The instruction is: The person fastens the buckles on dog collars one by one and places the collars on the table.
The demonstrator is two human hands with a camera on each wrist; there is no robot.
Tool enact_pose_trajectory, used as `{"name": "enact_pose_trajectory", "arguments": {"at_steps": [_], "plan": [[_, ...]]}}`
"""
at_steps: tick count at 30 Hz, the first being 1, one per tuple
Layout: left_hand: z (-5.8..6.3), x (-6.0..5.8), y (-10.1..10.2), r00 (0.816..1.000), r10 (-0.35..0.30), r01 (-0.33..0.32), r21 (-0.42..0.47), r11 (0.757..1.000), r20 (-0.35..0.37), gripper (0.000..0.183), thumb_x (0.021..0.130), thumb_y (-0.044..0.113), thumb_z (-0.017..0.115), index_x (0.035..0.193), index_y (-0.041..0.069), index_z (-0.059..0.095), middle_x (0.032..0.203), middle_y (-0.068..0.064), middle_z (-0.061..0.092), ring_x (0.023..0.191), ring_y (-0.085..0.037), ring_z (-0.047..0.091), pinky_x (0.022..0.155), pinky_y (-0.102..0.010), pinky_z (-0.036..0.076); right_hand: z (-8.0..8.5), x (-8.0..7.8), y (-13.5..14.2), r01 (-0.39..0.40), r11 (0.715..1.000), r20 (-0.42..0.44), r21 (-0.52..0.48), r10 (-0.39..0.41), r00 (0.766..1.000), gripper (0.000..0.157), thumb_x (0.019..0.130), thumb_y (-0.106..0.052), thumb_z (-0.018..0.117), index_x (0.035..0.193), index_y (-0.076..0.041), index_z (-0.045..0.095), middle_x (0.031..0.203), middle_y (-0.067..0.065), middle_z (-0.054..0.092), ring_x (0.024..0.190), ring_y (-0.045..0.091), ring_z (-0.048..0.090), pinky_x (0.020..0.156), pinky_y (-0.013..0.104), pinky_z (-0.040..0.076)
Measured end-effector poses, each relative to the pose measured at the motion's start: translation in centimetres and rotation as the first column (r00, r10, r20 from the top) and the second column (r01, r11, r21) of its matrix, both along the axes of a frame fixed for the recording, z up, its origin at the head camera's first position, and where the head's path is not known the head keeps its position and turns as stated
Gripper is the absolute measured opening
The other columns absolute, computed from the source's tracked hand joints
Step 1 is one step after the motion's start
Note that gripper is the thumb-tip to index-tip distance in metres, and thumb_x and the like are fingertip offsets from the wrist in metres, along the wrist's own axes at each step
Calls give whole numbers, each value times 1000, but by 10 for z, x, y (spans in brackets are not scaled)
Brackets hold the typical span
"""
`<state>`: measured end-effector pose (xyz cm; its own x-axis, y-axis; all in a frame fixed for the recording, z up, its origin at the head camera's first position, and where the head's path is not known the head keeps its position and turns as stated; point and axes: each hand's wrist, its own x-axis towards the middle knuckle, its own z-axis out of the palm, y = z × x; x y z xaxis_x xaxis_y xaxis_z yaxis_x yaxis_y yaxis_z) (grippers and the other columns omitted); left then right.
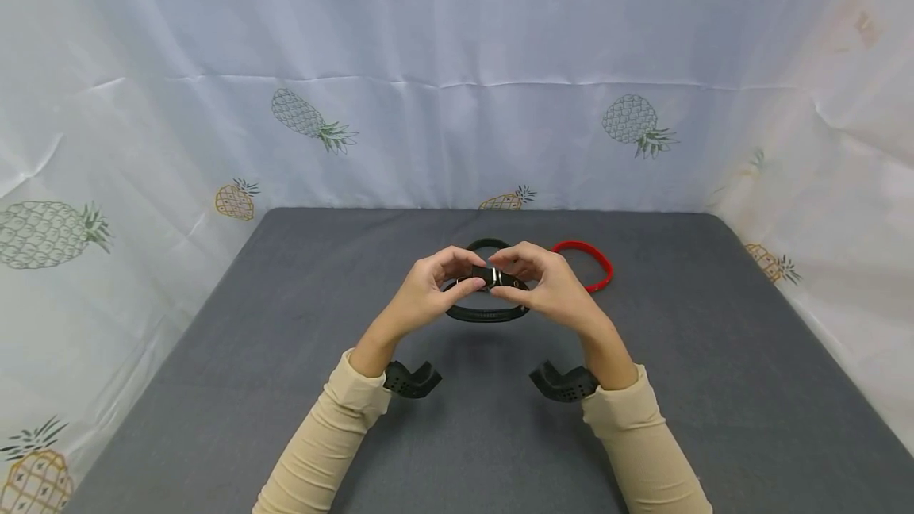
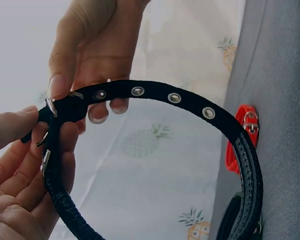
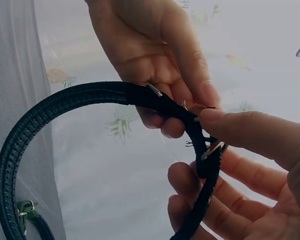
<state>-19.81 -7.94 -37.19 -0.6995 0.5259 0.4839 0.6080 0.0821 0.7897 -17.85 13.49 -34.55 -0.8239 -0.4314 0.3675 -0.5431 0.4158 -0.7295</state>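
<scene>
A black collar point(image 1: 485, 315) with metal-rimmed holes and a metal buckle hangs as a loop between both hands, above the table. My left hand point(image 1: 426, 289) pinches its buckle end between thumb and fingers. From the other side, my right hand point(image 1: 553, 284) pinches the strap end beside the buckle. Both sets of fingertips nearly meet there. In the left wrist view, a row of eyelets runs along the collar point(image 2: 174, 98) away from the right hand. The right wrist view has the strap ends overlapping at a metal ring, the tip partly hidden by fingers.
Behind the hands, a second black collar point(image 1: 489, 243) lies on the grey table point(image 1: 286, 324), partly covered by them. A red collar point(image 1: 605, 274) lies to its right. White curtains point(image 1: 443, 141) with pineapple prints stand around the table. Black bands point(image 1: 412, 381) sit at both wrists.
</scene>
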Motion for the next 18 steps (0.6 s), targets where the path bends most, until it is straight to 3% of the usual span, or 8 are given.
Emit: {"name": "enact_pose_trajectory", "arguments": {"at_steps": [12,18], "plan": [[2,-1,-1,1000,-26,26,-9,1000,-4,23,92,5,63,114,-1,61,109,-18,65,95,-11,66,87,-29,56,-4,-2,-7,-20,998,-31,-55,19,999,28,79,-3,77,106,0,70,95,15,66,76,2,59,69,20,52],[3,0,-1,996,19,-22,-32,999,-91,22,90,4,65,112,0,63,106,-16,66,94,-15,63,86,-27,54,-3,-2,-8,-12,999,-24,-38,11,1000,28,80,-4,76,107,-1,70,95,14,66,76,3,58,69,20,51]]}}
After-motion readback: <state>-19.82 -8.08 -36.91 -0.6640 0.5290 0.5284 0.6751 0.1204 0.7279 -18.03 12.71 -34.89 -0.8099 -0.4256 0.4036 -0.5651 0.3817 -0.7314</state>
